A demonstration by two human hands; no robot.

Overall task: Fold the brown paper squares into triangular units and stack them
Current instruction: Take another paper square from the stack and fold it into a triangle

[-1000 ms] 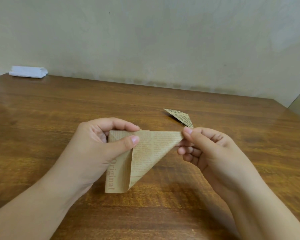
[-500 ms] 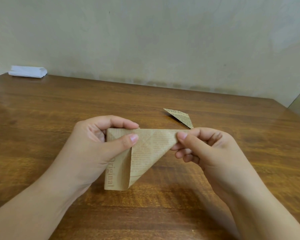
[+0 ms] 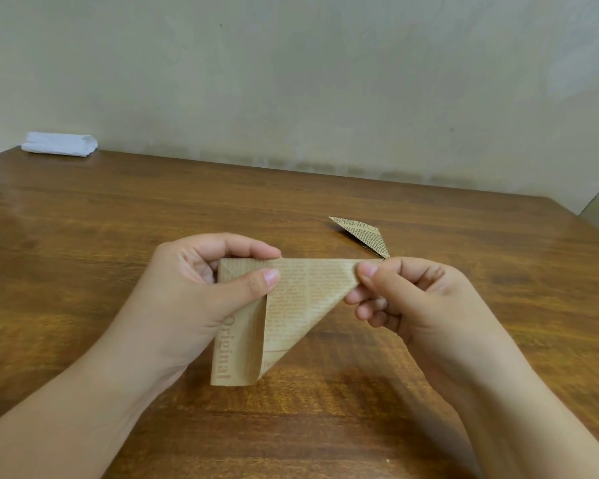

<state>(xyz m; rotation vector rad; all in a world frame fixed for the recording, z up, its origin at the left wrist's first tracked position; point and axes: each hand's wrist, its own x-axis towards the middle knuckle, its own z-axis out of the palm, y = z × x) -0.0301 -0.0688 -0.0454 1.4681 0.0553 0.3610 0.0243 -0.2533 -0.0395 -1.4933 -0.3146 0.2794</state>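
Note:
A brown newsprint-patterned paper, partly folded into a triangle, is held above the table in front of me. My left hand pinches its upper left part between thumb and fingers. My right hand pinches its right corner between thumb and forefinger. The lower left flap, printed "Original", curls downward. One finished folded triangular unit lies on the wooden table just beyond my right hand.
A folded white cloth or paper bundle lies at the table's far left corner against the pale wall. The table's right edge runs diagonally at the far right.
My right hand shifted slightly left along the paper's top right corner, tightening its pinch. The paper rose a little. My left hand kept its hold.

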